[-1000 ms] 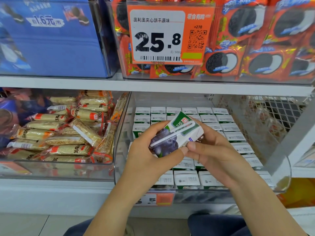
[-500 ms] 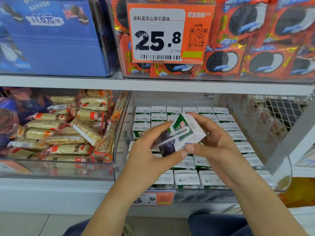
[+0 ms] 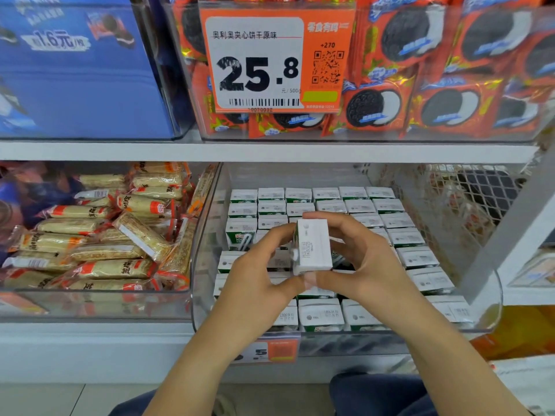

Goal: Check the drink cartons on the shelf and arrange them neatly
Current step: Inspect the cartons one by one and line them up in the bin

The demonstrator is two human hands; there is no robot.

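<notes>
Gripped between both hands near the centre of the frame, a small drink carton (image 3: 312, 246) is held with its white printed face turned up toward the camera; the left hand (image 3: 258, 277) is curled round its left edge with the thumb at the lower corner, while the right hand (image 3: 368, 265) is wrapped round the right side, forefinger arched over the top end and thumb pressed at the bottom. Both forearms are raised from the lower edge of the frame and converge on the carton. It is held above the clear bin (image 3: 492, 283) on the lower shelf, where rows of cartons (image 3: 354, 202) are stood upright with white tops showing. Wrapped snack bars (image 3: 102, 235) are piled in the bin at the left, and an orange price tag (image 3: 276, 60) is hung at the upper centre, before cookie packs (image 3: 450, 70)
</notes>
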